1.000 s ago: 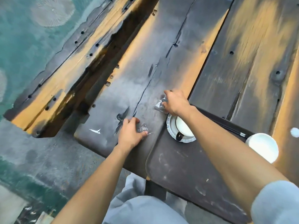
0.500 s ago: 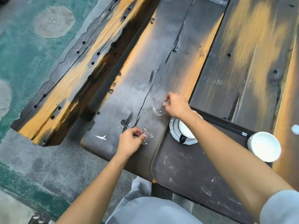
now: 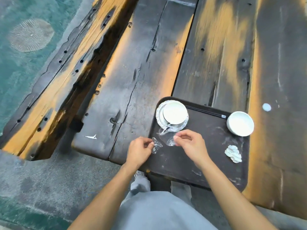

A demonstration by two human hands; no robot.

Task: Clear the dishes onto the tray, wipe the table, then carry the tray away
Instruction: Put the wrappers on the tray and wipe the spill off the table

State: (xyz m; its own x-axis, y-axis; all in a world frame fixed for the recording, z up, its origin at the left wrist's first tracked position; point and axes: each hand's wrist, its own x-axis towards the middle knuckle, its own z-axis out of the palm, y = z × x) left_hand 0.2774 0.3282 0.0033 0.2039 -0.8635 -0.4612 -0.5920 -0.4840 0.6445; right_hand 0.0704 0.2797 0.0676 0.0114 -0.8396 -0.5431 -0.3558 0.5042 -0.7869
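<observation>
A dark tray (image 3: 207, 170) lies on the weathered wooden table (image 3: 136, 77) at its near edge. At the tray's far left corner a white bowl (image 3: 174, 112) rests on a scalloped plate (image 3: 159, 117). Another white bowl (image 3: 240, 123) stands at the far right corner, with black chopsticks (image 3: 206, 112) along the back rim. A crumpled white tissue (image 3: 233, 153) lies on the tray's right side. My left hand (image 3: 139, 151) pinches a scrap of clear plastic wrap (image 3: 156, 146) at the tray's left edge. My right hand (image 3: 191, 143) pinches a second clear plastic piece (image 3: 169, 141) over the tray.
A wooden bench (image 3: 54, 90) runs along the table's left side above a teal floor (image 3: 20, 67). A small white smear (image 3: 91, 137) marks the table's near left corner. A pale round spot (image 3: 266, 107) sits on the table right of the tray. My grey trousers show below.
Both hands lifted their plastic scraps off the table and drew back toward me, over the tray's left part. The bowl on the plate and the tissue are now uncovered.
</observation>
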